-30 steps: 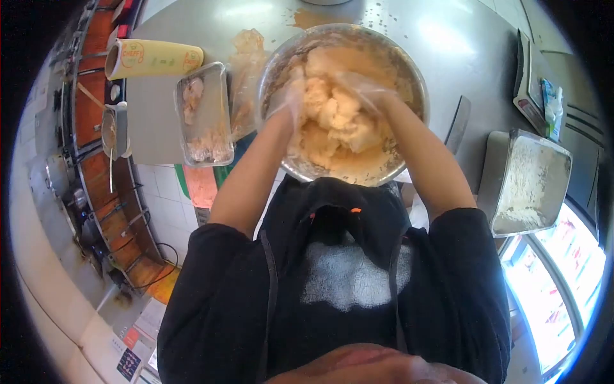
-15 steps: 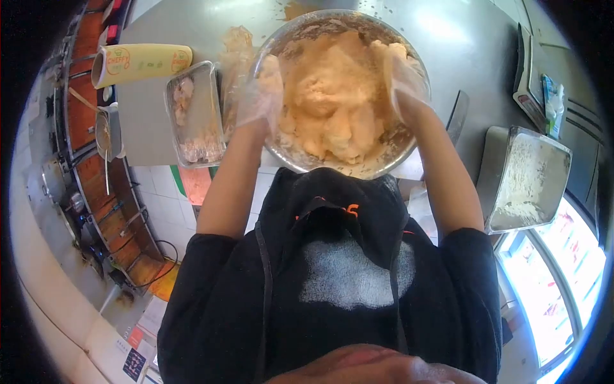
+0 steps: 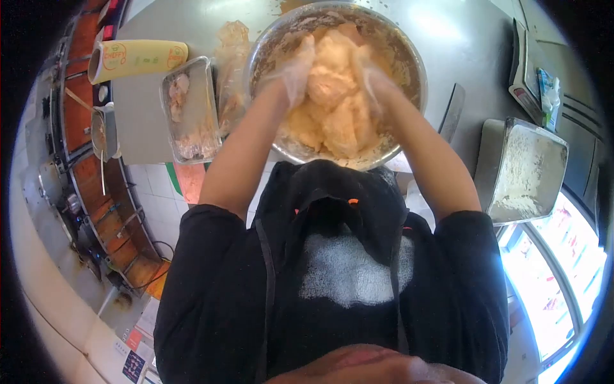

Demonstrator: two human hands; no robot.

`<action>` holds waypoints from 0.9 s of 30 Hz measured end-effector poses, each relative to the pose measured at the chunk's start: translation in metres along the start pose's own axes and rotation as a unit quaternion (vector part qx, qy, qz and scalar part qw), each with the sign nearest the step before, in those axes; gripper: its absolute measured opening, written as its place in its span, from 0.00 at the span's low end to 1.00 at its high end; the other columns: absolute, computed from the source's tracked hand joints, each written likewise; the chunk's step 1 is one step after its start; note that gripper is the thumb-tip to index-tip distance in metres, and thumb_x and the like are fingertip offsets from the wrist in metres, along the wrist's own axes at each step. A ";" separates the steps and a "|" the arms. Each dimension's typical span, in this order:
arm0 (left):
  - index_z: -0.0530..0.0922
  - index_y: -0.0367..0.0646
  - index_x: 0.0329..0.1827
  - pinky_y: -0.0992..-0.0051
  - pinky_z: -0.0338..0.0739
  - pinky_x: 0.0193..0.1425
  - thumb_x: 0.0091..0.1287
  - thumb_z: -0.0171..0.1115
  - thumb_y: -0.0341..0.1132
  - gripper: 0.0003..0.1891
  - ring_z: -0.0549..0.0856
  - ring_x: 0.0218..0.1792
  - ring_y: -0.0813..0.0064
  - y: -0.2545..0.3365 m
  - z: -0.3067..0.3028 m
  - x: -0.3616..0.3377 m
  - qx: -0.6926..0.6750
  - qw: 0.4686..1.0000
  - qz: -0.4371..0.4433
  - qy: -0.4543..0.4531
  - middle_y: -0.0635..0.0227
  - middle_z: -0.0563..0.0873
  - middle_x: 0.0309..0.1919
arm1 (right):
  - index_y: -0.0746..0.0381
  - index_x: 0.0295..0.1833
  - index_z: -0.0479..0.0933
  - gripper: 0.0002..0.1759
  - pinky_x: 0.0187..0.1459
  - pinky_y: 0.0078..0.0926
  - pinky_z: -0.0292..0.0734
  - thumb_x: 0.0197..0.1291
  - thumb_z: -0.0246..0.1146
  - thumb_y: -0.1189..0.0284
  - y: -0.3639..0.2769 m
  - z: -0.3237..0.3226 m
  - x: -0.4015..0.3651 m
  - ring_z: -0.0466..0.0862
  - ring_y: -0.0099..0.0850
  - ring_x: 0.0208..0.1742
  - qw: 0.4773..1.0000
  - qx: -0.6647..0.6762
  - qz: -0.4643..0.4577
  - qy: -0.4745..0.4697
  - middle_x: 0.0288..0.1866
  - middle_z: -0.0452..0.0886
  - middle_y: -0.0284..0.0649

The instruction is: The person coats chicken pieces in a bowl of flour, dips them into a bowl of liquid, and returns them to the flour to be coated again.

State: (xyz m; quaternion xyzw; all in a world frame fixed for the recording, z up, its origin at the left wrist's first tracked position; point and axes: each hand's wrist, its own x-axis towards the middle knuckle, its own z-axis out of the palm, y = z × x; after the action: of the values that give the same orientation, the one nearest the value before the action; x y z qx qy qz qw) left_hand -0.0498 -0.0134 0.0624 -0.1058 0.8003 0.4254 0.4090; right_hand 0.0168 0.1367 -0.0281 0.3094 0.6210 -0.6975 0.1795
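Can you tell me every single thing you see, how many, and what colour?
What I can make out:
Bowl: one, silver, top middle
Lumps: uncountable, pale orange, in bowl
Tray: one, silvery, left of bowl
Meaty pieces: several, pink, in tray
Plastic bag: one, clear, between tray and bowl
Carton: one, yellow, upper left
Blade: one, grey, right of bowl
Tub: one, silver, right
Powder: one layer, white, in tub
Table: one, grey, underneath
Left hand: one, clear-gloved, at lumps
Right hand: one, clear-gloved, at lumps

There is one bowl, one yellow tub and one knife.
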 end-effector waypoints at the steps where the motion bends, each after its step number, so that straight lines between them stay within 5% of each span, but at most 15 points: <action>1: 0.65 0.48 0.78 0.61 0.64 0.76 0.78 0.36 0.64 0.36 0.71 0.73 0.53 0.005 -0.003 -0.006 -0.031 0.999 -0.014 0.014 0.51 0.73 0.72 | 0.64 0.75 0.66 0.39 0.71 0.38 0.67 0.76 0.43 0.43 -0.020 -0.001 -0.017 0.73 0.41 0.70 1.000 -0.001 0.006 -0.003 0.73 0.69 0.54; 3: 0.66 0.45 0.77 0.62 0.65 0.75 0.77 0.37 0.65 0.38 0.72 0.71 0.54 0.002 -0.015 -0.004 -0.007 1.000 0.021 0.019 0.51 0.74 0.70 | 0.65 0.61 0.75 0.28 0.53 0.36 0.77 0.76 0.48 0.51 -0.056 -0.004 -0.045 0.80 0.33 0.44 0.980 0.154 0.124 0.012 0.50 0.80 0.45; 9: 0.70 0.35 0.73 0.62 0.68 0.71 0.75 0.42 0.66 0.41 0.77 0.66 0.57 -0.039 -0.027 0.003 0.037 0.997 -0.007 0.069 0.50 0.78 0.67 | 0.66 0.49 0.77 0.20 0.41 0.33 0.76 0.73 0.51 0.58 -0.011 -0.034 -0.020 0.73 0.26 0.31 0.989 -0.097 0.033 0.111 0.35 0.77 0.36; 13: 0.72 0.31 0.70 0.62 0.69 0.69 0.74 0.44 0.67 0.43 0.79 0.64 0.58 -0.069 -0.002 0.015 0.007 0.988 -0.107 0.108 0.50 0.80 0.65 | 0.63 0.44 0.81 0.14 0.42 0.37 0.76 0.70 0.52 0.67 0.044 -0.009 -0.018 0.80 0.30 0.42 0.975 -0.111 0.092 0.167 0.45 0.82 0.44; 15: 0.65 0.38 0.76 0.67 0.61 0.78 0.81 0.34 0.57 0.34 0.72 0.73 0.57 -0.071 -0.001 0.011 0.207 0.978 -0.010 -0.017 0.52 0.74 0.71 | 0.63 0.47 0.81 0.15 0.46 0.36 0.76 0.71 0.53 0.65 0.038 0.008 -0.031 0.81 0.30 0.44 0.978 -0.148 0.057 0.133 0.47 0.83 0.43; 16: 0.63 0.38 0.77 0.66 0.61 0.78 0.81 0.41 0.46 0.28 0.71 0.73 0.59 -0.060 -0.001 -0.002 0.185 0.982 0.010 -0.043 0.54 0.73 0.72 | 0.63 0.50 0.82 0.17 0.49 0.35 0.77 0.72 0.53 0.62 0.036 0.014 -0.036 0.82 0.30 0.47 0.978 -0.186 0.024 0.097 0.50 0.83 0.43; 20: 0.72 0.40 0.72 0.60 0.70 0.67 0.74 0.43 0.65 0.39 0.79 0.64 0.57 -0.072 0.009 0.010 -0.002 0.997 0.015 -0.073 0.50 0.77 0.69 | 0.60 0.56 0.81 0.21 0.54 0.34 0.77 0.73 0.54 0.56 0.018 0.021 -0.040 0.83 0.32 0.52 0.995 0.010 0.096 0.000 0.55 0.83 0.45; 22: 0.71 0.39 0.72 0.60 0.71 0.66 0.75 0.46 0.63 0.37 0.79 0.63 0.55 -0.070 -0.003 0.001 0.225 0.946 0.230 -0.032 0.49 0.76 0.69 | 0.60 0.58 0.79 0.24 0.55 0.34 0.77 0.71 0.57 0.52 0.011 0.021 -0.048 0.83 0.34 0.52 0.983 0.148 0.112 -0.013 0.56 0.83 0.46; 23: 0.71 0.39 0.72 0.60 0.71 0.66 0.75 0.46 0.63 0.37 0.79 0.63 0.55 -0.065 -0.009 0.006 0.225 0.946 0.231 -0.033 0.49 0.76 0.69 | 0.60 0.58 0.79 0.24 0.55 0.34 0.77 0.71 0.57 0.52 0.012 0.016 -0.044 0.83 0.34 0.52 0.982 0.148 0.113 -0.011 0.56 0.83 0.46; 25: 0.71 0.38 0.70 0.60 0.72 0.63 0.76 0.48 0.58 0.33 0.78 0.62 0.52 -0.051 -0.019 0.017 0.309 0.938 0.149 -0.040 0.50 0.75 0.68 | 0.60 0.58 0.79 0.21 0.56 0.34 0.77 0.72 0.55 0.56 0.018 0.004 -0.036 0.83 0.35 0.54 0.992 -0.088 -0.065 0.060 0.53 0.83 0.47; 26: 0.71 0.38 0.70 0.60 0.72 0.63 0.76 0.48 0.58 0.33 0.78 0.62 0.52 -0.044 -0.021 0.000 0.309 0.939 0.145 -0.042 0.50 0.75 0.68 | 0.60 0.58 0.79 0.21 0.56 0.34 0.77 0.72 0.55 0.56 0.015 0.001 -0.038 0.83 0.35 0.54 0.993 -0.087 -0.060 0.058 0.53 0.83 0.47; 27: 0.72 0.39 0.69 0.60 0.72 0.62 0.76 0.49 0.56 0.31 0.78 0.60 0.50 -0.035 -0.021 -0.027 0.376 0.904 0.192 0.073 0.51 0.76 0.66 | 0.60 0.57 0.79 0.20 0.57 0.35 0.76 0.72 0.54 0.57 0.004 -0.003 -0.042 0.82 0.35 0.53 0.957 -0.225 -0.118 0.139 0.53 0.83 0.47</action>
State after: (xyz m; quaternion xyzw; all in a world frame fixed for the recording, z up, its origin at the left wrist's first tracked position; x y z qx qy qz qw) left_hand -0.0262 -0.0559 0.0676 0.1811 0.9332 0.1547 0.2689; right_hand 0.0515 0.1336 -0.0039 0.2790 0.8128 -0.5061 0.0728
